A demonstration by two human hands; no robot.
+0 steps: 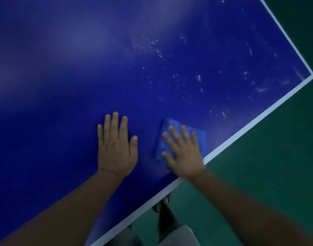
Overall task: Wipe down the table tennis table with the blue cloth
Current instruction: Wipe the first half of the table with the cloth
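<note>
**Head view.** Our left hand [116,148] lies flat on the table tennis table [81,68], fingers straight and close together, holding nothing; we judge it to be a brace. Our right hand [184,155] presses the folded blue cloth [167,124] against the tabletop with fingers straight and spread, none curled round it. The cloth sits just beside the near white edge line [258,119], well short of the right corner [311,76]. White specks and streaks [187,82] are scattered across the tabletop between the cloth and that corner. To wipe well, we would press evenly through the whole palm and sweep in overlapping passes toward the speckled area. We would carry the debris off the edge onto the green floor [276,174] rather than spreading it about.
</note>
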